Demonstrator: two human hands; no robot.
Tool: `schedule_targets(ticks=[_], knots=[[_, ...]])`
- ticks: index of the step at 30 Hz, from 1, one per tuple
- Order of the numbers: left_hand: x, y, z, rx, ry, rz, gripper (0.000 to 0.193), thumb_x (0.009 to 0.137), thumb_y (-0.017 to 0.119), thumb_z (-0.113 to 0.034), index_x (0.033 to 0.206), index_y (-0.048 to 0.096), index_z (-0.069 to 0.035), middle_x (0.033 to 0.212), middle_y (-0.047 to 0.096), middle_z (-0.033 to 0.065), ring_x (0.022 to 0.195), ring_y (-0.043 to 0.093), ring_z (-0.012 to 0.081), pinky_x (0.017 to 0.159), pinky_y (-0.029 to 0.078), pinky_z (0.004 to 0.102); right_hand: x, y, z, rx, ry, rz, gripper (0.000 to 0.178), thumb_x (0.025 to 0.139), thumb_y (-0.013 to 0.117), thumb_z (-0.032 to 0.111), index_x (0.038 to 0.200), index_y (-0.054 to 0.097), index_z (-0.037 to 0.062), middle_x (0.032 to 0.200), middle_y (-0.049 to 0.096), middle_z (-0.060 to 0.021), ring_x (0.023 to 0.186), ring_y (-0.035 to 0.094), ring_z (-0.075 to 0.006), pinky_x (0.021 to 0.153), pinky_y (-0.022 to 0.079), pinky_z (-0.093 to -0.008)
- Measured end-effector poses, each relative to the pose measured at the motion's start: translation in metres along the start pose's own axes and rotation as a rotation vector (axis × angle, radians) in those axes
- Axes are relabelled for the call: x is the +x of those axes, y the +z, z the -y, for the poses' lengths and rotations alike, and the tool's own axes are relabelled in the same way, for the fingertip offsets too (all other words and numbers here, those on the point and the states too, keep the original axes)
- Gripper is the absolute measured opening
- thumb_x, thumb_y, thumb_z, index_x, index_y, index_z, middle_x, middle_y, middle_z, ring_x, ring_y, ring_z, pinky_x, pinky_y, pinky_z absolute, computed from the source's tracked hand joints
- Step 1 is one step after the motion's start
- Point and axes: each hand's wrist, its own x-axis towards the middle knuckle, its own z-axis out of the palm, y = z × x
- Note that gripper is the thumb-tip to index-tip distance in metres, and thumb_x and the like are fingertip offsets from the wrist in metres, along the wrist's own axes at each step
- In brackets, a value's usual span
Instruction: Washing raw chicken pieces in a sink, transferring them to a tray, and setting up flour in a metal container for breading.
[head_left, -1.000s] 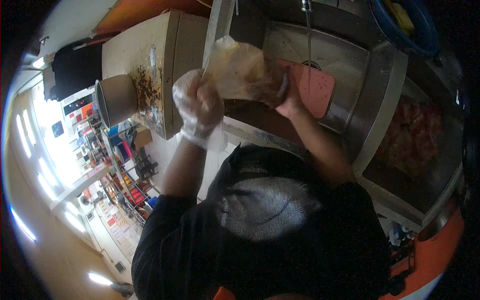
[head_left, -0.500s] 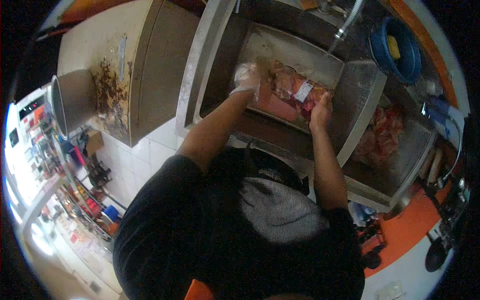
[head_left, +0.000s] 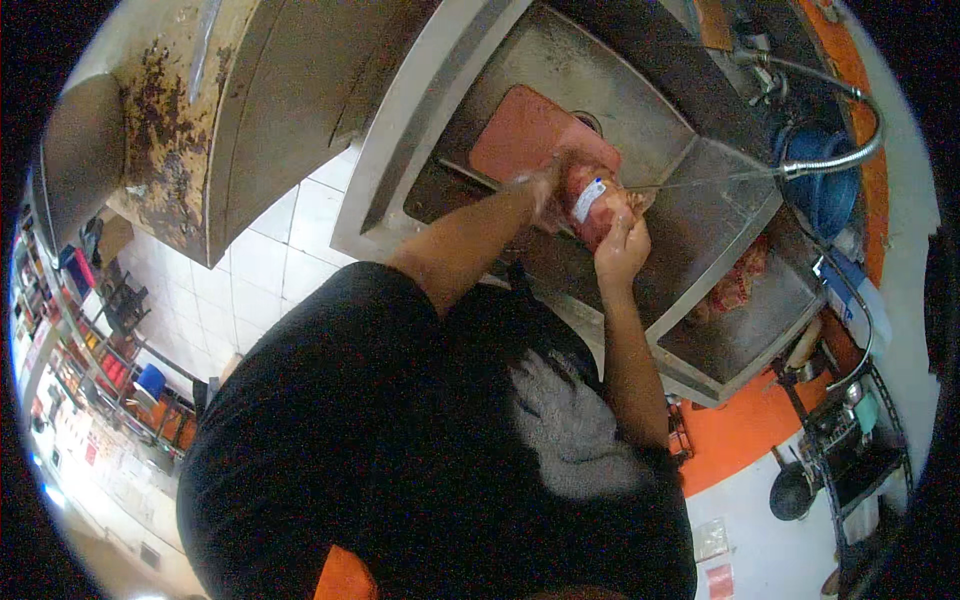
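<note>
Over the large sink basin (head_left: 665,115), a clear bag of raw red meat (head_left: 598,225) with a white label is tilted in my grasp. My right hand (head_left: 624,250) grips its near right end, fingers wrapped round it. At the bag's left side is my left hand (head_left: 545,198), smeared by motion; its fingers cannot be made out. Beneath and behind the bag lies a pink cutting board (head_left: 520,125). A thin stream of water runs from the metal spray hose (head_left: 835,163) at the right toward the bag.
More raw meat (head_left: 738,280) lies in the smaller right-hand basin (head_left: 765,320). A blue tub (head_left: 815,190) stands beyond the basins. At the left is a stained, rusty cabinet (head_left: 180,130) above white floor tiles (head_left: 265,230). A pan (head_left: 790,490) hangs at the lower right.
My left hand has come in from the left to the bag. The bag is turned more upright and nearer me. My view has swung round, bringing the hose and its water stream into sight.
</note>
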Motion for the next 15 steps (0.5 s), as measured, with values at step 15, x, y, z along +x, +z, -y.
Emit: schedule_targets(ticks=[15], knots=[[0.107, -0.043, 0.085, 0.298, 0.076, 0.458, 0.025, 0.084, 0.054, -0.028, 0.081, 0.058, -0.004, 0.066, 0.056, 0.0083, 0.052, 0.053, 0.0182, 0.047, 0.043, 0.0352, -0.048, -0.021, 0.041, -0.319, -0.029, 0.858, 0.031, 0.090, 0.047, 0.030, 0.082, 0.053, 0.0005, 0.076, 0.055, -0.0229, 0.071, 0.052, -0.0435, 0.061, 0.042, -0.0453]])
